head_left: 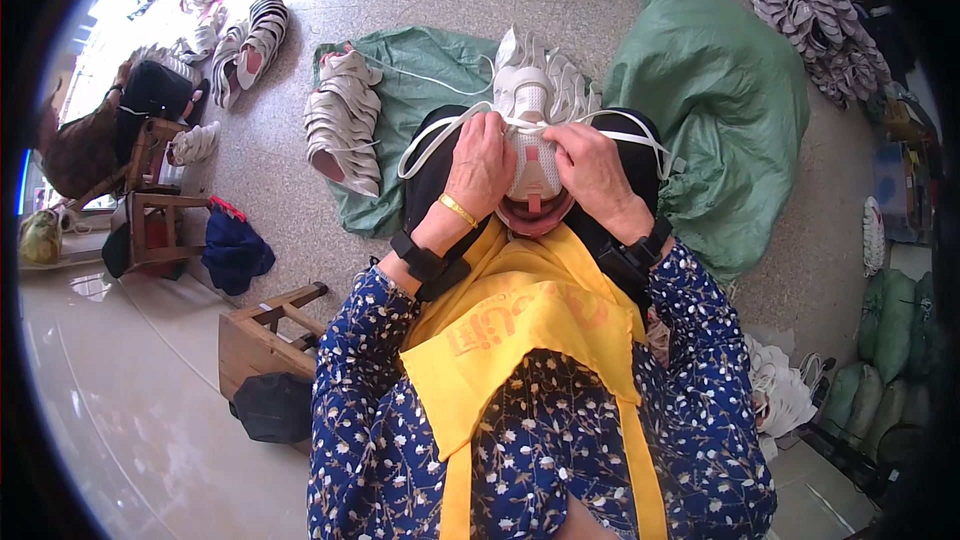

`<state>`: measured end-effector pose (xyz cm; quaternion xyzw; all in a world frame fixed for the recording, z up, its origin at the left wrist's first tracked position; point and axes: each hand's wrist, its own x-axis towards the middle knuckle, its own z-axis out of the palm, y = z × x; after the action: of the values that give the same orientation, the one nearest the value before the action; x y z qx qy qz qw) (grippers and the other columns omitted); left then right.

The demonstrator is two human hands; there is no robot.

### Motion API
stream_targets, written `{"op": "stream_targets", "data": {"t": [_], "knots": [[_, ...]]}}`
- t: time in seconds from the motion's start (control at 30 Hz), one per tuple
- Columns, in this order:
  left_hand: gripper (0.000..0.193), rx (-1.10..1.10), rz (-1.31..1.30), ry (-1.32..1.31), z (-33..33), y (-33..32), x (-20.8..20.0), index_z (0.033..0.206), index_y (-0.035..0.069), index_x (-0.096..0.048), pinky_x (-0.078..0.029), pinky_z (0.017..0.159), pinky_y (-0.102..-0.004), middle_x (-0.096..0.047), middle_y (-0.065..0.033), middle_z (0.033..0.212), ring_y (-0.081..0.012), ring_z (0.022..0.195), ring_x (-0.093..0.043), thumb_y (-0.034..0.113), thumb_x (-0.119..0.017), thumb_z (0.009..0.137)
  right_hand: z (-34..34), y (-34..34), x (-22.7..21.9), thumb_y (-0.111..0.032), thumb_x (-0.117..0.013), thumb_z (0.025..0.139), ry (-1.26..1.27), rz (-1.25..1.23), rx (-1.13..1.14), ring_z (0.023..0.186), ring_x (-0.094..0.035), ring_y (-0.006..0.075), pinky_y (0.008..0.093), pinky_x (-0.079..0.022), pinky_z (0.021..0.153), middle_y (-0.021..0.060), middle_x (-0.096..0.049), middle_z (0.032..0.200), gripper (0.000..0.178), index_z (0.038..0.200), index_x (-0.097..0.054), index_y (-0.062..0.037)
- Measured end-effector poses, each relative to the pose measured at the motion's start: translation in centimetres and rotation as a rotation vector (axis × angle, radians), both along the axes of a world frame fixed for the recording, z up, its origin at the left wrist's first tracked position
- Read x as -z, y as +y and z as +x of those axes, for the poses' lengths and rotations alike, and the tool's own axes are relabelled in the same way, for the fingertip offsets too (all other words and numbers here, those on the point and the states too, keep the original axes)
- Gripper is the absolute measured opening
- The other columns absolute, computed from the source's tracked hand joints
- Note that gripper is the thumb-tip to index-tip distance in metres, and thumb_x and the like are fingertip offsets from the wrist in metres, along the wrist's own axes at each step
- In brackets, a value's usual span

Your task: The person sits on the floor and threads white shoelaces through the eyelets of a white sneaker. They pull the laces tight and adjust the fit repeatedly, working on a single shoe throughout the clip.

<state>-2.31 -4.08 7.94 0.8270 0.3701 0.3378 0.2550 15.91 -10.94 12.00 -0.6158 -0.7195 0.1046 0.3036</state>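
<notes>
Between my knees sits a white-and-pink shoe upper (532,172), its pinkish collar toward me. A flat white shoelace (432,144) crosses it near the tongue, with loose loops hanging out to both sides over my dark trousers. My left hand (482,162) is closed in a pinch on the lace at the upper's left edge. Opposite it, my right hand (592,172) pinches the lace with thumb and fingers. The fingertips hide part of the crossing. More white uppers (568,90) are bunched just beyond the one between my hands.
A stack of white uppers (345,125) lies left on a flattened green sack (415,65). A bulging green sack (710,120) stands right. Wooden stools (240,345) are at left; piled uppers (815,25) lie far right. A yellow apron (510,330) covers my lap.
</notes>
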Motion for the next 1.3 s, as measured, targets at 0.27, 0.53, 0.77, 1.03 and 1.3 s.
{"op": "stream_targets", "data": {"t": [0.27, 0.53, 0.77, 1.03, 1.3], "knots": [[0.021, 0.011, 0.038, 0.008, 0.0, 0.3, 0.6, 0.104, -0.001, -0.051, -0.047, 0.085, -0.0496, -0.054, -0.0238, 0.097, -0.0439, 0.096, -0.056, 0.002, -0.057, 0.084, -0.3, 0.5, 0.9, 0.001, -0.059, 0.083, -0.291, -0.097, -0.043, 0.095, -0.067, 0.0346, 0.0424, -0.056, 0.084, 0.0176, -0.068, 0.095, 0.017, 0.099, -0.066, 0.0024], [0.026, 0.029, -0.025, 0.072, -0.4, 0.5, 0.8, 0.107, -0.003, -0.052, -0.048, 0.088, -0.0493, -0.055, -0.0241, 0.101, -0.0424, 0.099, -0.056, 0.003, -0.061, 0.083, -0.5, 1.0, 1.1, -0.001, -0.059, 0.084, -0.431, -0.054, -0.053, 0.092, -0.068, 0.0315, 0.0397, -0.057, 0.081, 0.0151, -0.066, 0.094, 0.014, 0.097, -0.063, -0.0005], [0.028, -0.028, 0.024, 0.019, -0.2, 0.6, 0.2, 0.104, -0.001, -0.052, -0.047, 0.084, -0.0487, -0.055, -0.0219, 0.098, -0.0418, 0.096, -0.056, 0.005, -0.065, 0.081, -0.5, 1.4, 0.3, -0.006, -0.063, 0.08, -0.497, 0.116, -0.047, 0.094, -0.064, 0.0278, 0.0362, -0.057, 0.076, 0.0115, -0.059, 0.094, 0.008, 0.087, -0.062, -0.0033], [0.029, -0.048, 0.023, 0.056, -0.3, 0.2, -0.5, 0.103, -0.004, -0.052, -0.047, 0.085, -0.0497, -0.056, -0.024, 0.101, -0.0427, 0.098, -0.055, 0.008, -0.066, 0.08, -0.6, 1.2, -0.3, -0.006, -0.062, 0.08, -0.369, 0.169, -0.177, 0.093, -0.062, 0.03, 0.0393, -0.054, 0.08, 0.0125, -0.056, 0.095, 0.011, 0.089, -0.059, -0.0021], [0.024, -0.004, 0.094, 0.036, -0.5, 0.7, 0.4, 0.101, -0.002, -0.051, -0.046, 0.082, -0.0477, -0.054, -0.0204, 0.094, -0.0401, 0.093, -0.056, 0.007, -0.064, 0.084, -2.9, 0.7, -0.8, -0.003, -0.063, 0.09, 0.191, -0.022, -0.044, 0.085, -0.064, 0.0403, 0.0473, -0.053, 0.073, 0.0202, -0.063, 0.088, 0.009, 0.096, -0.058, 0.0009]]}}
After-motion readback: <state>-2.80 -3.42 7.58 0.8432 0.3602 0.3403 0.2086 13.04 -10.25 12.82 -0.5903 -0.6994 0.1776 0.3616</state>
